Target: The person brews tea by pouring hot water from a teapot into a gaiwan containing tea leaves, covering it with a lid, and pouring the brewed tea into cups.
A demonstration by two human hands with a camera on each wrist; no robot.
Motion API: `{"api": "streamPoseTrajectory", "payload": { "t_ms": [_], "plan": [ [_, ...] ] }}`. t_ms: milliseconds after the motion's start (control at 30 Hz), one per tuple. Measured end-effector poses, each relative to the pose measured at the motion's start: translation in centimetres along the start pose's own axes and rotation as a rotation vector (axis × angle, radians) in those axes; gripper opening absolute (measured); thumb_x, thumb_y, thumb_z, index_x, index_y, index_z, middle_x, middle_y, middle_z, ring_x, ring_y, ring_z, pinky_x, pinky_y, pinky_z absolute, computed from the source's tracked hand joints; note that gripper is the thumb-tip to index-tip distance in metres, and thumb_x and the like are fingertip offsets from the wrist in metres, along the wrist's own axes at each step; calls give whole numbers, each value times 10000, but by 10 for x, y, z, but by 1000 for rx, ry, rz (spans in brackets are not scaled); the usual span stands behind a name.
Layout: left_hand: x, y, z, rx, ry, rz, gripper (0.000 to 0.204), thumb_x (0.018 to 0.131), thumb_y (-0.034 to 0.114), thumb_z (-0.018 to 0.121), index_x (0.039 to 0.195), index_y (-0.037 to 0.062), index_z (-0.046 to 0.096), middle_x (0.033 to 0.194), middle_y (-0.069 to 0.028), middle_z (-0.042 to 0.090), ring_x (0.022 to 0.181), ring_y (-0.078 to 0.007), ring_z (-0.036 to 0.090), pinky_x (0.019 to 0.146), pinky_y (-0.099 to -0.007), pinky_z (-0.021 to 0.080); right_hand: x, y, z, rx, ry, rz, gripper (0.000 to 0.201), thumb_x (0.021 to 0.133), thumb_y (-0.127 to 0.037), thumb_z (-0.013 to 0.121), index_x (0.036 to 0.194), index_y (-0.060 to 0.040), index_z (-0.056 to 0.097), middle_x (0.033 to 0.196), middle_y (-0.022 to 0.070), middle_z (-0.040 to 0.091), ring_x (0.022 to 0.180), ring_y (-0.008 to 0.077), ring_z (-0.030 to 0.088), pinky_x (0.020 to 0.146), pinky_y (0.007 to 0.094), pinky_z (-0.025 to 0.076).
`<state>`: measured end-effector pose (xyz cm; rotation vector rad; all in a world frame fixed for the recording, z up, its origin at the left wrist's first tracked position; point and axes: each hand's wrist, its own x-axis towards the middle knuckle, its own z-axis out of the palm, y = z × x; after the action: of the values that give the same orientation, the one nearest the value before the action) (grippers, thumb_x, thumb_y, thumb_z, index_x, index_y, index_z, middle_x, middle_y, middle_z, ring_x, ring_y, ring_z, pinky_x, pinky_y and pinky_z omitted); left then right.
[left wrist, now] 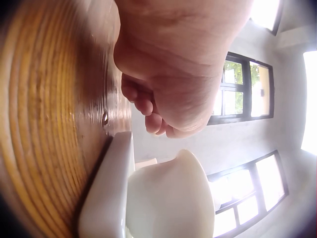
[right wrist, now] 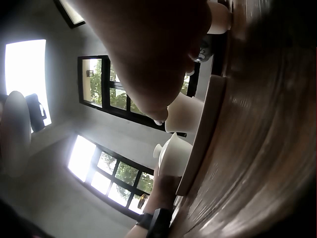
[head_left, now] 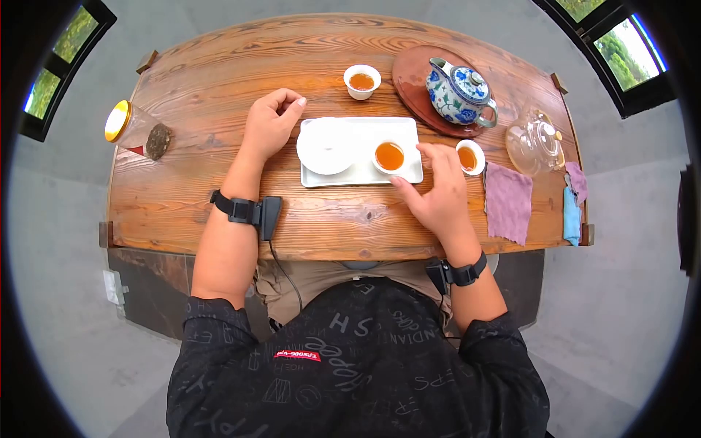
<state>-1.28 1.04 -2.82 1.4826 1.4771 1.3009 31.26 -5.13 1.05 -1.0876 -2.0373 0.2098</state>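
Observation:
A white rectangular tray point(head_left: 343, 177) lies mid-table, carrying a white lidded bowl point(head_left: 326, 146) on its left and a small cup of amber tea point(head_left: 389, 155) on its right. My left hand point(head_left: 274, 120) rests on the wood by the tray's upper left corner, fingers curled into the palm and holding nothing. The left wrist view shows those curled fingers point(left wrist: 148, 106) above the tray's rim point(left wrist: 106, 193). My right hand point(head_left: 438, 186) lies on the table against the tray's right edge with spread, relaxed fingers. It sits between the tray's cup and a second cup of tea point(head_left: 469, 157).
A third cup of tea point(head_left: 362, 80) stands behind the tray. A blue-and-white teapot point(head_left: 460, 91) sits on a round wooden plate point(head_left: 412, 77). At the right are a glass pitcher point(head_left: 537, 141), a purple cloth point(head_left: 509, 201) and a blue cloth point(head_left: 571, 215). A gold-lidded jar point(head_left: 135, 130) lies far left.

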Motion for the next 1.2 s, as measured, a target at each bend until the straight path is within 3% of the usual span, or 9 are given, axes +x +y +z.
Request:
{"api": "streamPoseTrajectory", "payload": {
  "t_ms": [33,133,333,433,667,767,1033,1133,1200],
  "plan": [
    [0,0,0,1,-4,1,194,968,190,692,945,-2,706,743,17,629,684,-71,529,617,-252,445,2,2,1,-23,-77,5,653,766,-282,864,1283,3,583,1197,208,608,1130,369,581,977,450,477],
    [0,3,0,14,-2,-13,195,968,191,691,943,-2,706,738,20,627,681,-71,526,616,-253,442,16,0,7,-55,-106,-61,724,760,-305,864,1336,9,555,1227,209,607,1144,371,574,1012,469,448],
    [-1,4,0,19,-6,26,197,970,194,690,942,0,705,729,22,624,676,-69,530,612,-250,444,29,4,12,-11,-247,-67,748,745,-308,860,1375,-45,554,1204,160,644,1094,331,610,923,436,452],
    [-1,5,1,64,-28,26,153,996,152,665,964,3,682,757,32,625,680,-38,538,603,-217,444,33,6,17,17,-192,-123,731,745,-304,854,1371,-65,561,1179,139,656,1065,310,623,883,425,450],
    [-3,8,4,-31,-21,-43,186,980,178,681,935,-2,691,721,22,618,624,-57,526,559,-243,432,52,9,23,74,-154,-140,695,743,-305,855,1335,-70,576,1126,127,651,1064,306,622,885,416,451],
    [-2,8,4,-29,-25,-29,183,982,171,677,930,-5,684,712,20,614,605,-55,526,542,-241,427,60,11,22,68,-185,-145,674,732,-276,862,1306,-50,590,1209,139,654,1105,308,635,936,399,468],
    [-2,9,5,15,-37,-20,179,983,167,675,928,-3,680,707,19,611,587,-53,529,531,-240,422,60,19,25,195,-136,-208,693,704,-321,890,1291,-78,610,1108,116,659,1044,293,624,910,401,442],
    [-1,8,5,14,-38,-30,174,983,165,676,928,0,682,709,21,612,587,-51,529,533,-239,422,59,22,23,217,-131,-223,705,687,-311,908,1287,-77,620,1116,121,666,1041,302,624,915,411,446],
    [-2,10,4,24,-63,-60,163,997,160,662,951,4,676,758,19,633,675,-47,549,610,-221,447,57,23,22,205,-128,-277,707,674,-307,918,1275,-74,628,1110,123,670,1035,306,628,921,415,450]
  ]
}}
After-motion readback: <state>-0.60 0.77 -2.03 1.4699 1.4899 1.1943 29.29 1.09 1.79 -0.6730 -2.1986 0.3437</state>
